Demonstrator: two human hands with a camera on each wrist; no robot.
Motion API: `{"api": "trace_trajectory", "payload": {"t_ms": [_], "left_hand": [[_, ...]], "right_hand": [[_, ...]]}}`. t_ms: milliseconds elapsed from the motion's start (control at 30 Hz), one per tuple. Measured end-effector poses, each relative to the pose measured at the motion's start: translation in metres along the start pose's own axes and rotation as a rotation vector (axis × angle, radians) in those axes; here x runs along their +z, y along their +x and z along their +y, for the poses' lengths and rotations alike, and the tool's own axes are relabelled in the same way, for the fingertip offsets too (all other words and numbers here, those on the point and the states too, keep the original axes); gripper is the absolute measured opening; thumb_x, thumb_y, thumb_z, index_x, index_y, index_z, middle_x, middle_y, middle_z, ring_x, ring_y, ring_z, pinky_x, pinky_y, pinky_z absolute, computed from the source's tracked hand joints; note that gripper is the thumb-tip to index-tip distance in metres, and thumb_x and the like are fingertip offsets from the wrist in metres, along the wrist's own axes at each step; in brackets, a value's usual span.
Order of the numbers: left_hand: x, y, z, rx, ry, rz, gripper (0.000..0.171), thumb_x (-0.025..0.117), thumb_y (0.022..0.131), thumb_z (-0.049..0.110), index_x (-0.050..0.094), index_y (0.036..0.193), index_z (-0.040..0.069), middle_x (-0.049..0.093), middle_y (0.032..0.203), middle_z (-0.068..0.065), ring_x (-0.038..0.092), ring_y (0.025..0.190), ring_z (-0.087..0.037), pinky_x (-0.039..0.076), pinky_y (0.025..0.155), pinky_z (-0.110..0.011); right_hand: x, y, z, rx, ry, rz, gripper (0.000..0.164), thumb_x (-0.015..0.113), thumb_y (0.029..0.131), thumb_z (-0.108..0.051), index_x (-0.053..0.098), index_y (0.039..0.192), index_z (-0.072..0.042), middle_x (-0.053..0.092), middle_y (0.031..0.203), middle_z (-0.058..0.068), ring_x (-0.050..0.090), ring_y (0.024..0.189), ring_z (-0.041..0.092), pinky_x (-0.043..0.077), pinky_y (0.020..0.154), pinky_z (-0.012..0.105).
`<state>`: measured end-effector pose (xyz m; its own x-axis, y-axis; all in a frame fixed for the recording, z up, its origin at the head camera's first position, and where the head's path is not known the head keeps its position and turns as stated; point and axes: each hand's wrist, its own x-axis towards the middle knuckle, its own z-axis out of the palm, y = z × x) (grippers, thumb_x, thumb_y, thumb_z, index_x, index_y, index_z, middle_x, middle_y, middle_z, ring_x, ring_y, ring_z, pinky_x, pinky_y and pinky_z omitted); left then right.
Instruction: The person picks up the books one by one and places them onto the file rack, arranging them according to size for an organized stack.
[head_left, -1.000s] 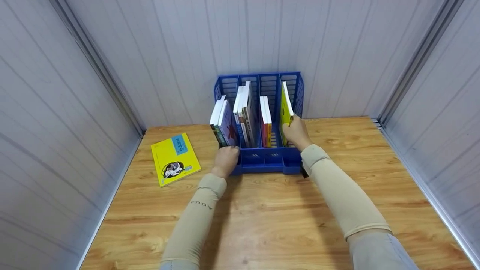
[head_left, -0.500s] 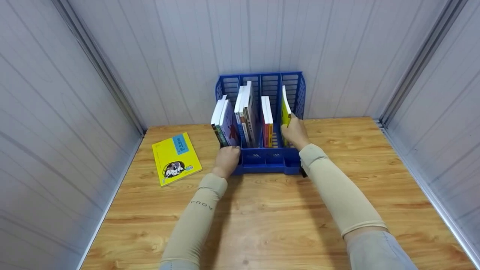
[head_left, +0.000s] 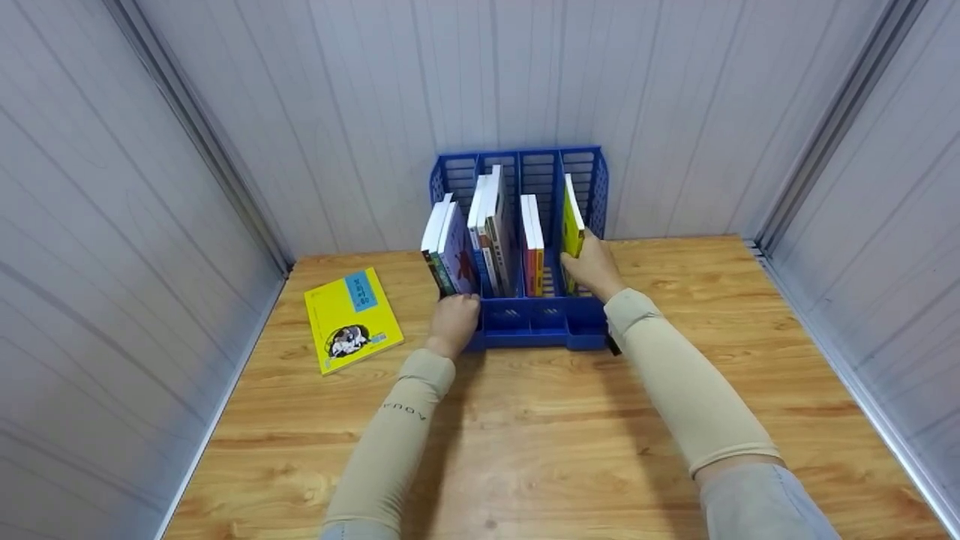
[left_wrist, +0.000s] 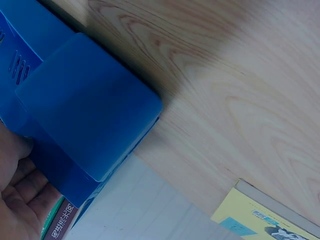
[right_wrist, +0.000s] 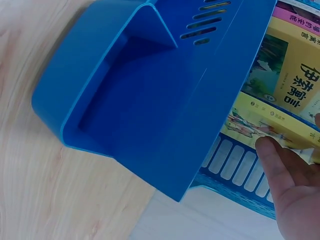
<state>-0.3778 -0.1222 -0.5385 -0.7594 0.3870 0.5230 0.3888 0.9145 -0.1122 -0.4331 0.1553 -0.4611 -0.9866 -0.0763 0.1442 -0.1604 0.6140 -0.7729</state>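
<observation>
A blue desktop book rack (head_left: 525, 334) with upright dividers stands against the back wall in the head view. My left hand (head_left: 454, 322) grips its front edge near the left corner; in the left wrist view the fingers (left_wrist: 32, 187) curl at the blue wall. Inside the rightmost compartment a thin yellow book (head_left: 572, 225) stands upright. My right hand (head_left: 595, 266) pinches it by its near edge, thumb on the left side and fingers on the right. The right wrist view shows fingertips (right_wrist: 265, 145) against that book's illustrated cover.
Books fill parts of the other compartments: two at the left (head_left: 450, 247), several taller ones (head_left: 491, 232) beside them, and a red-and-yellow pair (head_left: 532, 247). Another yellow book (head_left: 352, 319) lies flat on the wooden table (head_left: 525, 450) at the left. Pale panel walls enclose three sides.
The yellow book in my right hand has sunk slightly lower in its compartment, and the hand's thumb has shifted a little. My left hand stays on the rack.
</observation>
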Motion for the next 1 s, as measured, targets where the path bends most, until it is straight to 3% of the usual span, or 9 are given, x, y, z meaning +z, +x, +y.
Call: {"api": "trace_trajectory", "payload": {"t_ms": [267,533,700,800,900,1000], "left_hand": [[-0.002,0.000,0.003,-0.011,-0.035,-0.045,0.013,0.062,0.094,-0.002,0.074,0.090,-0.001,0.079,0.085,-0.018,0.078,0.074,-0.036,0.063,0.068,-0.048],[-0.004,0.000,0.004,-0.017,-0.043,-0.108,0.016,0.060,0.098,-0.003,0.076,0.098,-0.003,0.079,0.091,-0.019,0.078,0.082,-0.037,0.064,0.076,-0.048],[-0.006,-0.001,0.004,-0.023,-0.040,-0.114,0.013,0.062,0.098,-0.002,0.076,0.099,-0.003,0.079,0.092,-0.018,0.078,0.083,-0.036,0.064,0.077,-0.047],[-0.010,-0.002,0.004,-0.032,-0.072,-0.131,0.012,0.063,0.098,-0.002,0.075,0.100,-0.004,0.078,0.094,-0.020,0.077,0.086,-0.038,0.064,0.081,-0.048],[-0.013,-0.002,0.003,-0.047,-0.130,-0.159,0.013,0.063,0.100,0.000,0.075,0.105,-0.005,0.079,0.098,-0.021,0.077,0.092,-0.039,0.063,0.089,-0.049],[-0.015,-0.003,0.000,-0.058,-0.185,-0.192,0.019,0.063,0.104,0.004,0.074,0.114,-0.008,0.078,0.106,-0.023,0.076,0.101,-0.040,0.061,0.097,-0.050]], "right_hand": [[-0.010,-0.003,0.007,0.015,-0.015,0.032,0.057,0.067,0.104,-0.025,0.051,0.147,0.008,0.068,0.133,0.030,0.069,0.114,0.040,0.059,0.099,0.055],[-0.031,-0.014,0.018,0.054,0.004,0.113,0.051,0.069,0.105,-0.031,0.060,0.140,0.005,0.074,0.125,0.025,0.073,0.103,0.035,0.061,0.085,0.045],[-0.044,-0.024,0.026,0.083,-0.090,0.160,0.041,0.071,0.104,-0.037,0.073,0.114,0.003,0.075,0.096,0.016,0.065,0.076,0.024,0.051,0.066,0.033],[-0.049,-0.030,0.028,0.084,-0.136,0.172,0.040,0.073,0.103,-0.040,0.076,0.092,-0.001,0.067,0.073,0.006,0.055,0.062,0.018,0.043,0.056,0.030],[-0.052,-0.037,0.029,0.071,-0.167,0.182,0.046,0.073,0.103,-0.041,0.069,0.070,-0.009,0.052,0.057,-0.002,0.044,0.052,0.014,0.035,0.052,0.029],[-0.053,-0.043,0.029,0.050,-0.189,0.197,0.052,0.072,0.103,-0.040,0.059,0.060,-0.013,0.041,0.051,-0.006,0.038,0.048,0.013,0.031,0.051,0.030]]}}
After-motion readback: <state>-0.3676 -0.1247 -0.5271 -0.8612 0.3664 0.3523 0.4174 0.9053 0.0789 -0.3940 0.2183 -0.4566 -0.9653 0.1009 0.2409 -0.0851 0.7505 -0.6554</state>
